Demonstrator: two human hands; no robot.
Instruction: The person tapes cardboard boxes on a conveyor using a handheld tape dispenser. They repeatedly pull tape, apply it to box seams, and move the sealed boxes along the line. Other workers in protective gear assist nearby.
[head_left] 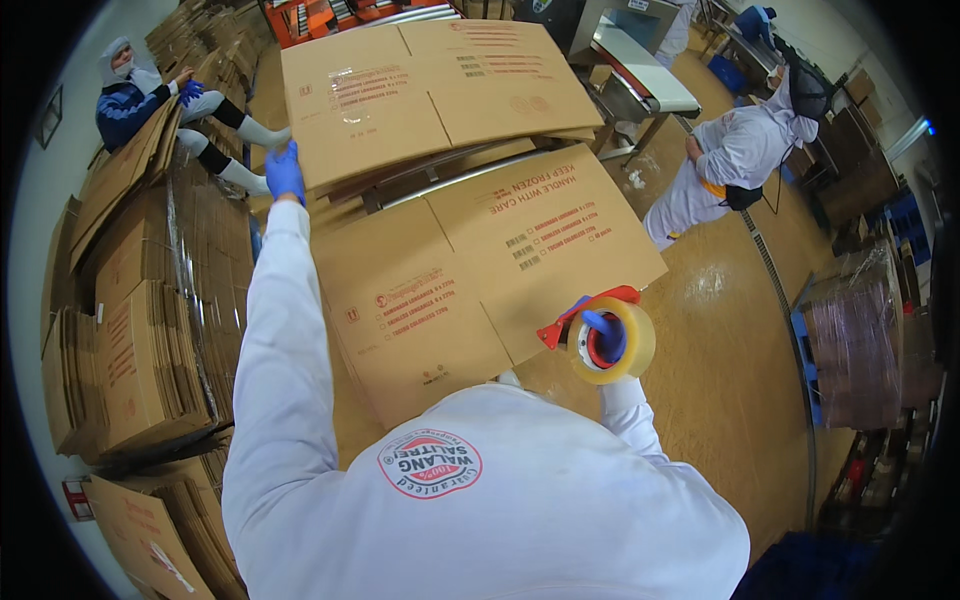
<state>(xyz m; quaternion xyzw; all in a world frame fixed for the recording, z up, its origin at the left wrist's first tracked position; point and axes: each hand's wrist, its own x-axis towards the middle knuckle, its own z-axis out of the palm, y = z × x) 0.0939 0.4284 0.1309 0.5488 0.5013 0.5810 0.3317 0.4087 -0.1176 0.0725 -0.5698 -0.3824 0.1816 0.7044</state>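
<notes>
My left hand [285,172], in a blue glove, grips the left edge of a flattened cardboard box [440,95] with red printing, its fingers on the top face. A second flattened box [490,260] lies nearer me, below the first, also printed in red. My right hand [603,336], also gloved in blue, holds a red tape dispenser with a wide roll of clear yellowish tape [634,342] beside the near box's right edge; much of the hand is hidden by the roll.
Stacked flattened cartons [150,350] line the left; a person [140,105] sits among them. Another person [728,160] in white stands at the right near a conveyor [655,75]. A wrapped pallet load [865,340] stands far right. Orange rollers [350,20] are at the back.
</notes>
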